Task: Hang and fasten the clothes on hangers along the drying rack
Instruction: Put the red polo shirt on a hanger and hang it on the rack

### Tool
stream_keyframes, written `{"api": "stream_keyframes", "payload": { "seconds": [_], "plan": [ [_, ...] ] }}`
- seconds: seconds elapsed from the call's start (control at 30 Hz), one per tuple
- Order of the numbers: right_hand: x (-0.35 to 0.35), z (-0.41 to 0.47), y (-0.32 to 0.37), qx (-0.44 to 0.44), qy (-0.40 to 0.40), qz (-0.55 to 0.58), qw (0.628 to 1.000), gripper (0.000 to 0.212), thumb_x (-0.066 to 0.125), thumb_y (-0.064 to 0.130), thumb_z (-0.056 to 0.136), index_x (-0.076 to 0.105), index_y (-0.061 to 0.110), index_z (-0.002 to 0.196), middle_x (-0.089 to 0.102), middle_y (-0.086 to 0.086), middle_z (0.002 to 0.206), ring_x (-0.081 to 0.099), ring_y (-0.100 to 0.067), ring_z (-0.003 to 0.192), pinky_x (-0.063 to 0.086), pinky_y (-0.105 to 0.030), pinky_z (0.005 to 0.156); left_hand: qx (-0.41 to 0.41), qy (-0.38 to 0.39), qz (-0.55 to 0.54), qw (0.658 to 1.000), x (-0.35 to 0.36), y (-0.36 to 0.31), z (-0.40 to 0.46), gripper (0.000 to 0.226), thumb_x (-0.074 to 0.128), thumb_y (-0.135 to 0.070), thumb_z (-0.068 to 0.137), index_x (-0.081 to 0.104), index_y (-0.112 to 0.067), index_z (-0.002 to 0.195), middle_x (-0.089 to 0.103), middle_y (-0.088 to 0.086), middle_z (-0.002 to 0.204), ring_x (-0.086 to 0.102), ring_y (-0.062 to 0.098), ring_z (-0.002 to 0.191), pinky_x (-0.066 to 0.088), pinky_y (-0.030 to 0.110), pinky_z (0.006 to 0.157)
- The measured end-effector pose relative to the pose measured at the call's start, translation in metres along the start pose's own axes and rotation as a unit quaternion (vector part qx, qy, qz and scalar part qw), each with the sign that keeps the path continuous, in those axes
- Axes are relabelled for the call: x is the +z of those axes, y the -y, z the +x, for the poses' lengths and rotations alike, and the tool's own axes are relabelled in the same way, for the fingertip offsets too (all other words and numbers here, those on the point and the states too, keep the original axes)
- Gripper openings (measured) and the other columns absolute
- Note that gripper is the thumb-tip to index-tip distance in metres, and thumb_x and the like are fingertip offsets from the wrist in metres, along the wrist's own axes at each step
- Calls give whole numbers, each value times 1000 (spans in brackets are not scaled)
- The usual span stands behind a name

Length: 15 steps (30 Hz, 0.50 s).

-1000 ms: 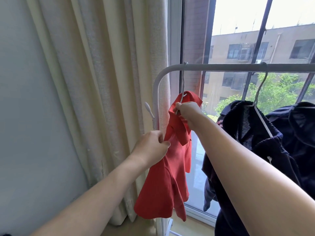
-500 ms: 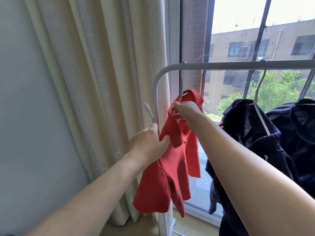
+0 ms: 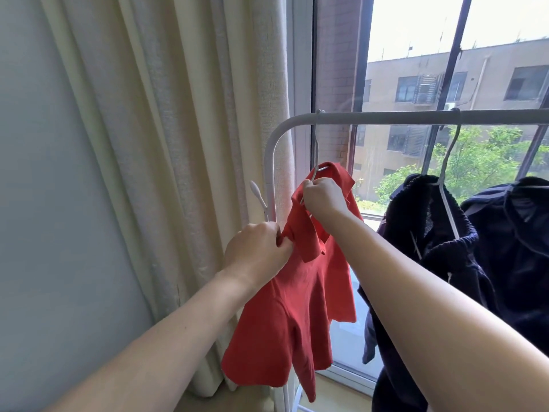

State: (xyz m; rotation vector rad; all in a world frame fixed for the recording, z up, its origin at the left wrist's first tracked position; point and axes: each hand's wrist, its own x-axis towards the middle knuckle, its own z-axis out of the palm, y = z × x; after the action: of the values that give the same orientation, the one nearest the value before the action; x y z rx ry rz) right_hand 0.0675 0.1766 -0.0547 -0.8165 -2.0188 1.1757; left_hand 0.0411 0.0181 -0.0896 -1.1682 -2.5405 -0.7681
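A small red collared shirt (image 3: 300, 316) hangs from a thin white hanger (image 3: 316, 150) hooked over the left end of the white drying rack bar (image 3: 386, 117). My left hand (image 3: 257, 252) pinches the shirt's left shoulder fabric beside the collar. My right hand (image 3: 323, 197) grips the collar and the hanger's wire near the neck. Further right, a dark navy garment (image 3: 430, 248) hangs on another white hanger (image 3: 445, 179), with a second dark garment (image 3: 517, 233) beside it.
A cream curtain (image 3: 178, 144) hangs left of the rack, against a pale wall (image 3: 44, 203). The rack's left post (image 3: 270, 173) carries a white peg (image 3: 258, 193). Behind the rack is a window (image 3: 416, 69) with dark bars.
My left hand has risen along the red shirt toward its shoulder and collar. The right hand stays on the collar at the hanger. The view has shifted slightly.
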Motion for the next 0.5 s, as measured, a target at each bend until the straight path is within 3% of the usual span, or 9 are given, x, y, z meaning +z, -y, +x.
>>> {"api": "stream_keyframes", "payload": {
  "seconds": [0.23,0.33,0.5],
  "plan": [
    [0,0,0,-5,-3,-18,1000,34,40,22,92,64,3,79,70,-16,88,66,-33,87,54,-45,85,4,7,3,1000,-1,-2,4,35,52,-39,89,49,-19,61,55,2,64,53,31,68,35,32,57],
    [-2,-4,0,-24,-1,-43,999,30,36,12,94,58,5,74,66,-22,100,61,-37,98,50,-44,88,6,8,-10,1000,-1,-5,2,36,52,-38,88,47,-19,58,55,3,62,55,32,68,34,32,55],
    [-4,-3,-2,-30,-23,-53,998,38,34,21,91,65,-1,85,68,-20,98,62,-37,96,49,-46,89,15,3,-11,1000,-2,-10,0,37,51,-36,87,45,-18,55,57,5,62,58,32,68,38,32,55]
  ]
}}
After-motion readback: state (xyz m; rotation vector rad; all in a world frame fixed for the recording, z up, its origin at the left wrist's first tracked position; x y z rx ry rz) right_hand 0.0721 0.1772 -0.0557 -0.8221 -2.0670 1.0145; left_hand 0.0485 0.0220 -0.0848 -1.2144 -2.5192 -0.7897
